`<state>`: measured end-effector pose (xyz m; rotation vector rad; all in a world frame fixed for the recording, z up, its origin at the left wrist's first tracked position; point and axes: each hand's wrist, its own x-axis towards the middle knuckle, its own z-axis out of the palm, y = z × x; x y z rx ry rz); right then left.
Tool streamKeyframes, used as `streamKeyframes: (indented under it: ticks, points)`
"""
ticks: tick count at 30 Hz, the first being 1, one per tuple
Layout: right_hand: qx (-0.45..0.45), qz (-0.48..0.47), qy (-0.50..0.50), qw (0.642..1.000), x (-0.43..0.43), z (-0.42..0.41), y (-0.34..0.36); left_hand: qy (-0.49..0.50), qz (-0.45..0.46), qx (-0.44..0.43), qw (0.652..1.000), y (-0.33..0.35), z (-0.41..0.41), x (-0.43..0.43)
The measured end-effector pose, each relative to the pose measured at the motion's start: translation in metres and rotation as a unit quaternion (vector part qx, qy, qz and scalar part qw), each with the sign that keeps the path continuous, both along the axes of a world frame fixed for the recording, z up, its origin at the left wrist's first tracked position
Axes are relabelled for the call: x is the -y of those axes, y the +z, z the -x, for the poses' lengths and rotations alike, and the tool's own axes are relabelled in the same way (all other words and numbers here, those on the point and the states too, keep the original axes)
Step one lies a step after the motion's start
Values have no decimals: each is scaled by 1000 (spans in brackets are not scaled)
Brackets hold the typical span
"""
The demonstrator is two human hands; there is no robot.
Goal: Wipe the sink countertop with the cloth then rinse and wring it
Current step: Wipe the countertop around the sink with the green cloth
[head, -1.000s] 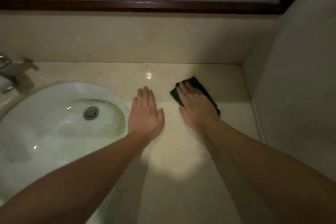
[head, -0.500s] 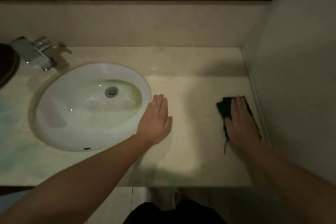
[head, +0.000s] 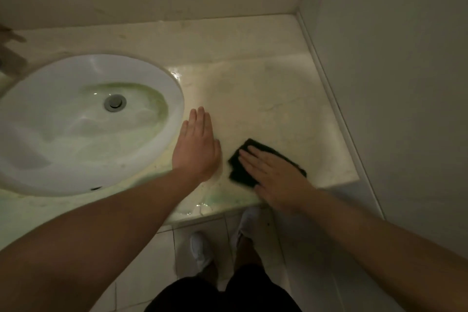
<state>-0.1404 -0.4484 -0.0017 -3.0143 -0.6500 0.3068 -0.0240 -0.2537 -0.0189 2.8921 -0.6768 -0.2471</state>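
A dark cloth (head: pixel 239 168) lies flat on the pale marble countertop (head: pixel 266 99), near its front edge. My right hand (head: pixel 274 175) presses down on the cloth with fingers stretched out, covering much of it. My left hand (head: pixel 197 147) rests palm down on the countertop just left of the cloth, beside the rim of the white oval sink (head: pixel 63 121). The left hand holds nothing. Wet streaks shine on the counter near the front edge.
A wall (head: pixel 392 83) closes off the counter on the right and a backsplash runs behind it. The sink drain (head: pixel 115 102) sits in the middle of the basin. Part of the faucet (head: pixel 10 58) shows at the far left. My shoes (head: pixel 202 251) stand on the tiled floor below.
My right hand has slid the cloth from the right wall leftward, close to my left hand. The view has tilted down, so the mirror is out of sight.
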Motion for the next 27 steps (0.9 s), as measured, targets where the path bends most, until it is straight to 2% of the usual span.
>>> streamKeyframes:
  ticks: [2,3,5,8,10,13,15,17,19,21,24,27]
  points:
    - [39,19,-107,993,31,10,3,-2,13,-5,1000,0,-2,0]
    - [28,69,-176,982,43,10,5,-4,15,-7,1000,0,-2,0]
    - [38,107,-313,943,61,9,0,-4,18,-8,1000,-1,-2,-1]
    - [59,70,-421,903,23,7,-10,-6,12,-7,1000,-2,-2,-1]
    - [75,15,-435,897,-30,4,-13,-6,6,-9,1000,-2,-1,-2]
    - [71,-38,-360,929,-100,4,-13,-10,0,3,1000,-1,0,-2]
    - [38,-39,-294,954,-99,6,-15,-14,-4,3,1000,0,2,-1]
    - [39,0,-254,966,-65,10,-20,-8,3,4,1000,1,2,-1]
    - [58,23,-306,950,-25,16,-21,-4,5,0,1000,2,1,-1]
    - [59,19,-404,913,-2,25,-18,0,11,3,1000,2,1,1]
    - [61,-5,-486,872,-29,27,-16,0,7,3,1000,3,2,2]
    - [49,-50,-446,893,-86,18,-11,-8,6,11,1000,1,2,-1]
